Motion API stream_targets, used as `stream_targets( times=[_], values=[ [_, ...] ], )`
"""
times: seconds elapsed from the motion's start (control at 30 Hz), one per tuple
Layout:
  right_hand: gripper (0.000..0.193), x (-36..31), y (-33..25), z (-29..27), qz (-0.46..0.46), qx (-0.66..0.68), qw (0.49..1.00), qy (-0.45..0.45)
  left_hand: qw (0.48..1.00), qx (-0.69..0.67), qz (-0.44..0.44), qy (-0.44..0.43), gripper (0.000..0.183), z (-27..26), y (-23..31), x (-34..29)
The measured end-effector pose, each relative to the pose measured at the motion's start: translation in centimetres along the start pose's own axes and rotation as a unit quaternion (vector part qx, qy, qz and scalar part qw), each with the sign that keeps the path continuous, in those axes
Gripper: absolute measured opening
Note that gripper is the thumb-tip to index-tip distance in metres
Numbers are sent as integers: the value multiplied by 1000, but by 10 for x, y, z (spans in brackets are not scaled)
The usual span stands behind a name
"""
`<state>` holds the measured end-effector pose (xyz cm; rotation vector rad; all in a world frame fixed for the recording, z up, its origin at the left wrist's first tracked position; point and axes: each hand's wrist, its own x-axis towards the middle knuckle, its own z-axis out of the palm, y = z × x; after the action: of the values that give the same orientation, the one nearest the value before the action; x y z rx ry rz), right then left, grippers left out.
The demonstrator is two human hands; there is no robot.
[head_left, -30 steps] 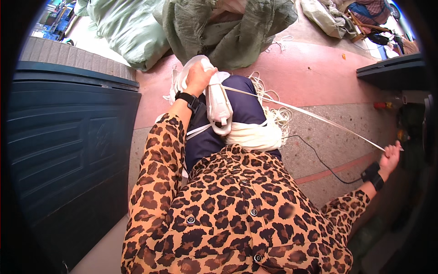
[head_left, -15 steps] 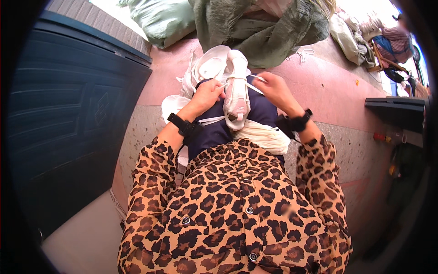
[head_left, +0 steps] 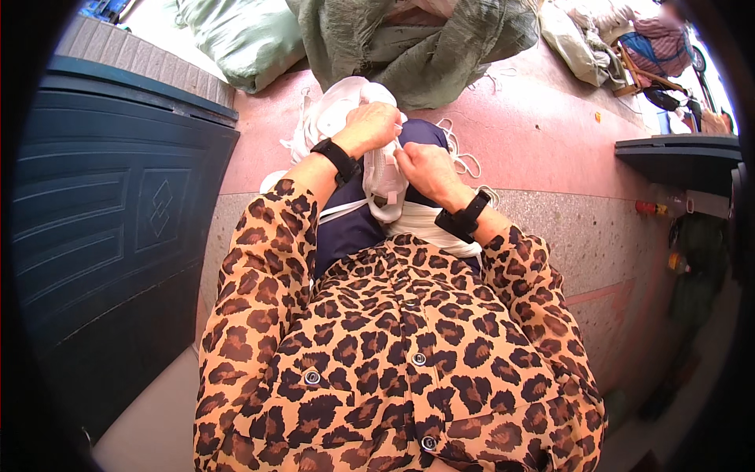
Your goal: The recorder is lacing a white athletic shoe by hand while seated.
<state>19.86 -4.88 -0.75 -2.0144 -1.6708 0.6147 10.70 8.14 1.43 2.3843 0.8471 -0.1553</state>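
Observation:
A white and pale pink shoe upper (head_left: 384,182) lies along my thighs, partly covered by my hands. My left hand (head_left: 373,127) is closed above its far part, gripping a white shoelace. Just to the right, my right hand (head_left: 429,171) is also closed, its thumb and fingers pinching the lace close to the upper. The lace itself is mostly hidden between the two hands. Beneath the upper, a thick bundle of cream-white laces (head_left: 437,227) rests on my lap. More white uppers (head_left: 336,105) are heaped just beyond my left hand, their laces trailing.
A dark blue panelled door (head_left: 118,212) stands at the left. Ahead are a big grey-green sack (head_left: 417,55) and a pale green sack (head_left: 240,39). Loose laces (head_left: 469,163) hang by my right knee. A person in a striped top (head_left: 662,51) is at the far right.
My hands have come from apart, with the lace stretched between them, to close together over the upper. The left moved right and away from me; the right moved left and nearer.

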Motion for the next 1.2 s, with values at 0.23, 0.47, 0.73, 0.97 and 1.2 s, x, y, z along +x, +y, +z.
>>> stream_targets(
  times=[0.23,0.47,0.73,0.97,1.2],
  values=[
    [24,-22,-16,7,-185,-39,982,-18,990,137,-32,-21,22,8,-20,0],
    [34,-12,-4,-7,-16,51,998,27,876,-438,-202,26,29,-15,-48,12],
    [36,-20,-4,-2,-28,51,998,29,819,-520,-242,11,15,2,-32,18],
    [33,-53,13,-15,-89,5,995,43,867,-458,-167,106,15,25,-35,28],
    [37,-42,12,-7,62,29,997,-31,952,-149,-106,246,33,17,-23,3]
  ],
)
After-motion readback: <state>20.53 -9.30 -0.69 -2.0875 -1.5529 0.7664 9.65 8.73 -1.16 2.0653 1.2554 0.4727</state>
